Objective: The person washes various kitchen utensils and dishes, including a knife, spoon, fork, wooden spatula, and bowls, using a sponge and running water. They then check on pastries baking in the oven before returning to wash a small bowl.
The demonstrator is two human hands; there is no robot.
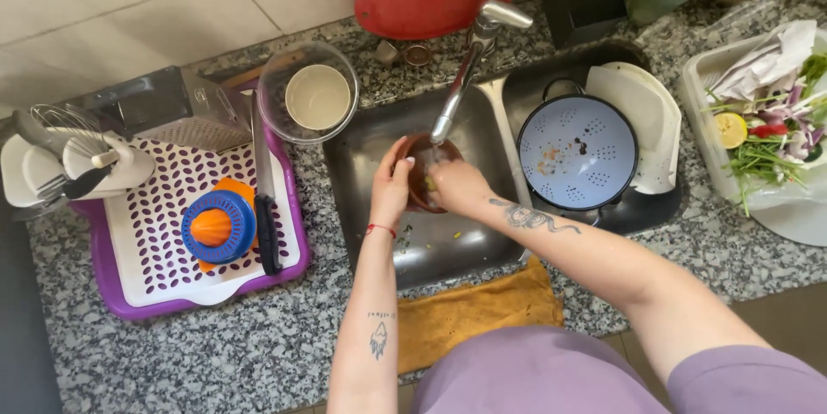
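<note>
A small brown bowl (419, 155) sits under the spout of the metal tap (465, 69) in the left basin of the steel sink (448, 242). My left hand (392, 186) grips the bowl's left rim. My right hand (455, 186) is inside the bowl, fingers curled against its inner wall, seemingly on a small sponge. Both hands are over the basin.
A blue colander (577, 151) and a white cutting board (642, 121) fill the right basin. A purple drying tray (146, 293) holds a knife (265, 199), juicer (215, 226) and grater (185, 112). A yellow cloth (474, 311) hangs at the counter edge. A tub of vegetable scraps (762, 134) stands right.
</note>
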